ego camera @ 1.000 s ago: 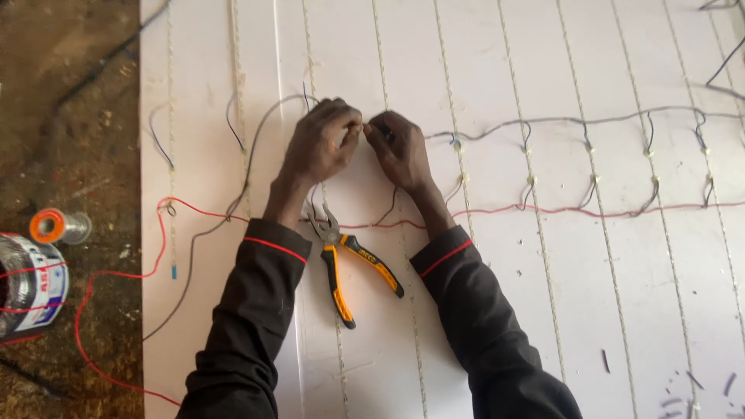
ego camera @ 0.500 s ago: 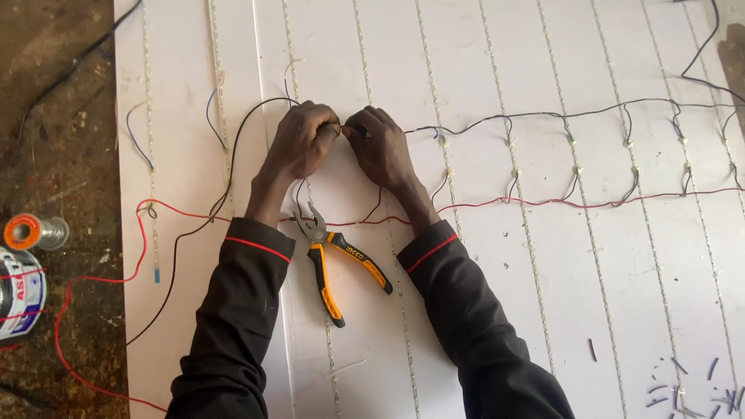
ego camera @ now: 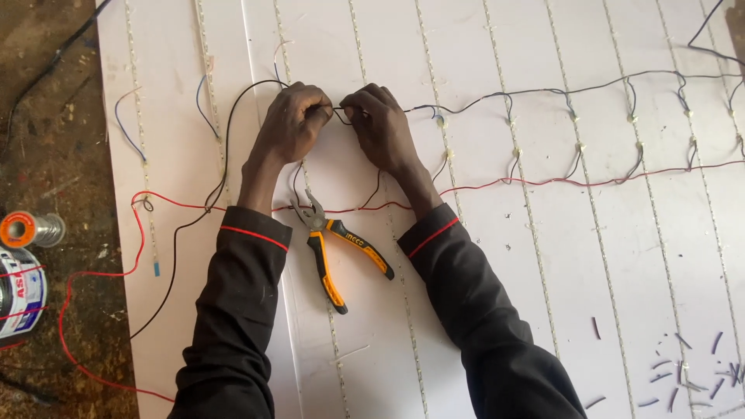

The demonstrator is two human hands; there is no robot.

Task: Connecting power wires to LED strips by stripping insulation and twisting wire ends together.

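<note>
1. Both hands hold the same spot as half a second ago; only the view has slid a little, so the solder spool and tape roll on the dirt floor sit nearer the left edge of the picture.
2. Off the white panel's left edge, a red wire loops over the floor and climbs back onto the panel.
3. Near the panel's left edge, a few short blue wire tails stand loose and unjoined, which suggests that stretch is not yet wired.
4. The left hand is closed, fingertips pressed together on a black wire that curves away down toward the left edge.
5. Between the two sleeves lie orange-handled pliers, jaws slightly apart, untouched.
6. The right hand pinches the same wire end just beside the left; the fingertips nearly meet, so the joint itself is mostly hidden.
7. Rightward, the black wire along the far side and a red one nearer link strip after strip by short drops, which looks finished as far as the right edge.
8. At the near right corner lie scattered insulation offcuts; the panel's near middle is open room for the forearms.
</note>
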